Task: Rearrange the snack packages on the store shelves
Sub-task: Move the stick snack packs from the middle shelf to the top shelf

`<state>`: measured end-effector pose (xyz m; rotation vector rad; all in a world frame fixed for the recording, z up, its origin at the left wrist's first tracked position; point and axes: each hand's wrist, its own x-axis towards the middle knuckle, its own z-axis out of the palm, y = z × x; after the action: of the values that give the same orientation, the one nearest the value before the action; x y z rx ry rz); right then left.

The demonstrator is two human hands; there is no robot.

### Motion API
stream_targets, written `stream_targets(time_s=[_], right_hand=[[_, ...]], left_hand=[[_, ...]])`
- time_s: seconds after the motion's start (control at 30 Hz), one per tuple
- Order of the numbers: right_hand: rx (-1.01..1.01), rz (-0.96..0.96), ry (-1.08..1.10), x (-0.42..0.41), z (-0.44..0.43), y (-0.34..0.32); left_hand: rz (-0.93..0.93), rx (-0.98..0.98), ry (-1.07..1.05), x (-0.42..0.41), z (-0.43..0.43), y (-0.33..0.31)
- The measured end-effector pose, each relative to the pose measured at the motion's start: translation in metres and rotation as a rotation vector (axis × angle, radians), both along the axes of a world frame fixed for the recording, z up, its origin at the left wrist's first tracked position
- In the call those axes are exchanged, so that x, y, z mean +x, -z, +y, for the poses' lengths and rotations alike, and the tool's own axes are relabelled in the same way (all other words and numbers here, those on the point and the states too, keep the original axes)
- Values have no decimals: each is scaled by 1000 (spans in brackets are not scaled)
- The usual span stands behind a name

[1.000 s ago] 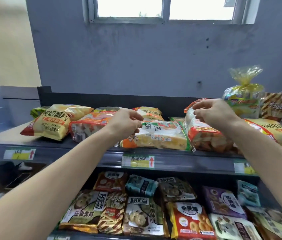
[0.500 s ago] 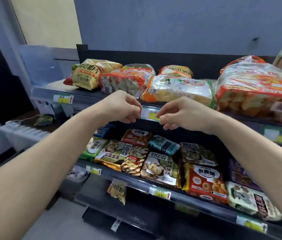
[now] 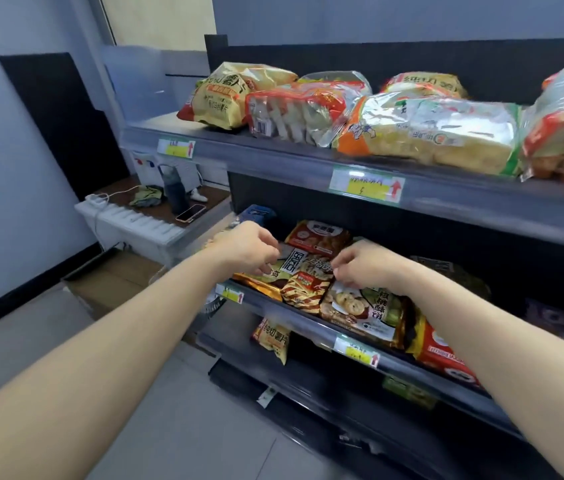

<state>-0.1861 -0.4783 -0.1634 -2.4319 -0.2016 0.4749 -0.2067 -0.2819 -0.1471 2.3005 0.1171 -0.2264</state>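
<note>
Upper shelf (image 3: pixel 273 157) (bulky bags (image 3: pixel 440 133)) sits above snack packages (image 3: pixel 363 306).

Low brown table (image 3: pixel 212 198) — dark bottle (image 3: pixel 173 189), phone (image 3: pixel 190 213) flat, crumpled green cloth (image 3: pixel 145 197)

The bread bag (image 3: pixel 429 133) is clear, crinkled plastic film that catches bright glare. The chip bag (image 3: pixel 225 98) is duller printed film. The cookie bag (image 3: pixel 367 306) has a glossy, foil-like look. The shelf (image 3: pixel 273 158) front is smooth with a soft sheen, and its tag (image 3: pixel 365 185) looks like paper. The desk (image 3: pixel 213 199) top is wood-grained brown. The cloth (image 3: pixel 147 197) is crumpled and matt. The floor (image 3: pixel 204 427) is smooth tile.
</note>
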Motion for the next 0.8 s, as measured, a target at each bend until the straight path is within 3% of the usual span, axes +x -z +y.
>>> stream_targets(time_s=[0.43, 0.63, 0.8], right_hand=[[298, 321, 523, 98, 48, 118], [487, 413, 752, 118, 50, 143], [554, 442, 801, 116, 50, 142]], left_hand=[[262, -19, 61, 141, -1, 133], [354, -153, -8, 164, -5, 153], [372, -246, -79, 167, -6, 156]])
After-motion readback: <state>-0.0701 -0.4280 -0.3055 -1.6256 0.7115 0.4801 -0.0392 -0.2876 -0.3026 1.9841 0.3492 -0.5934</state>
